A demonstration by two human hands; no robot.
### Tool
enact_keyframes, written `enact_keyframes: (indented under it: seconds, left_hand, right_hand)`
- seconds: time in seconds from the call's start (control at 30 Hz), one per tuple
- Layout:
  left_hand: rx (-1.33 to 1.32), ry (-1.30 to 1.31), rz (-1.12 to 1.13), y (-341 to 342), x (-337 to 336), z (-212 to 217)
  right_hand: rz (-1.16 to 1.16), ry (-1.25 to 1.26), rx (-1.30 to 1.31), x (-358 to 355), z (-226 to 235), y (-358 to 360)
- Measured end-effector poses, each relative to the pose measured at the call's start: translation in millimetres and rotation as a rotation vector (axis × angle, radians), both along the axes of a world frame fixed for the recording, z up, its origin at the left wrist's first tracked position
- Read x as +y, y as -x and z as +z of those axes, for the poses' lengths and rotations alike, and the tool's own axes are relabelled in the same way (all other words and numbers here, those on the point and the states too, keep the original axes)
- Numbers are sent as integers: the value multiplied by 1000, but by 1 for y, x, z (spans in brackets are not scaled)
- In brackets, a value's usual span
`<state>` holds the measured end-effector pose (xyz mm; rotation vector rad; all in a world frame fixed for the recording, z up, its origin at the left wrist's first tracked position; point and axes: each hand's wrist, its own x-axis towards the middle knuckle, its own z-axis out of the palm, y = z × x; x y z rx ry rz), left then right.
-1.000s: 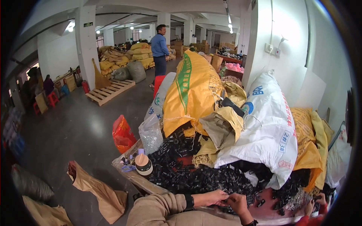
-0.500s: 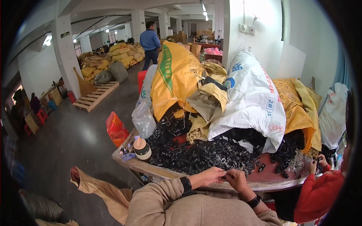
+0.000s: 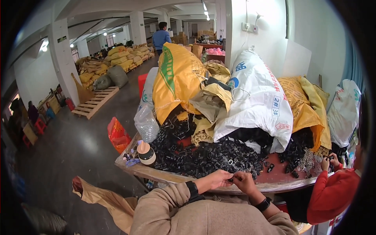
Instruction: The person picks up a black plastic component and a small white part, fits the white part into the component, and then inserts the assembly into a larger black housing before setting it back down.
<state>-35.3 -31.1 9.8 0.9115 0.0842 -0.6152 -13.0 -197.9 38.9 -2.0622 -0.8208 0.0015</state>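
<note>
My left hand (image 3: 216,179) and my right hand (image 3: 244,183) meet above the table's near edge, fingertips pinched together. Between them is a small black piece (image 3: 231,179), mostly covered by the fingers; its exact kind is too small to tell. Just beyond my hands spreads a wide heap of small black plastic parts (image 3: 196,157), which look like buckles or clips. A shiny metal loop (image 3: 230,162) lies on the heap close to my fingers.
An open yellow sack (image 3: 178,78) and a white sack (image 3: 254,98) lie on the table (image 3: 172,179), black parts at their mouths. A jar with a pinkish lid (image 3: 146,153) and a clear bag of metal pieces (image 3: 147,124) stand left. A co-worker in red (image 3: 333,192) handles parts at right.
My hands stay pinched together, with only slight finger movement. The view has shifted a little. The person in blue at the back has walked farther off.
</note>
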Motion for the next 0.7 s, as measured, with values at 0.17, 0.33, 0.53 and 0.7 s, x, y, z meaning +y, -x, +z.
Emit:
enact_keyframes:
  seconds: [0.17,0.33,0.53,0.7]
  left_hand:
    - [7,-27,7,1,7,-2]
    - [52,-27,-15,-4,10,-4]
    - [120,-38,23,-16,6,1]
    - [102,-2,4,-21,8,-8]
  right_hand:
    - [30,-38,-72,7,-6,-1]
    - [40,5,-3,7,-7,-7]
    - [56,-75,203,-1,-29,-18]
    - [93,-52,123,6,-20,-32]
